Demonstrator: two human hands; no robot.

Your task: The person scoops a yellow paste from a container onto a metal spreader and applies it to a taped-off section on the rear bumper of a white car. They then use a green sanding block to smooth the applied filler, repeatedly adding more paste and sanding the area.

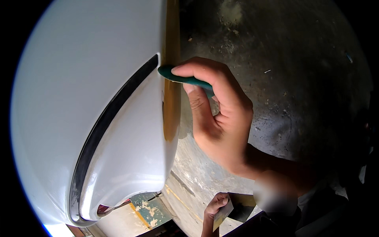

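A stained concrete floor (276,59) fills the background from 12 to 3 o'clock, and a patch of peeling wall (152,209) shows near 7. A large white panel (59,79) takes up the 9 o'clock side, crossed by a curved black strip (114,106) that sweeps down toward 7. A brown band (172,106) runs along the panel's edge, roughly 12 to 6.

The right hand (225,126) is the nearer one to this edge, its thumb and forefinger pinching a green scraper (188,79). The scraper lies almost edge-on, its long axis running from just past 9 o'clock to just past 3, so it crosses the band rather than following it. Its tip points to 9 from the fingers and seems to touch the panel just below the black strip's upper end.

At 6 o'clock from there, well apart, the left hand (216,203) grips a pale card (223,215).
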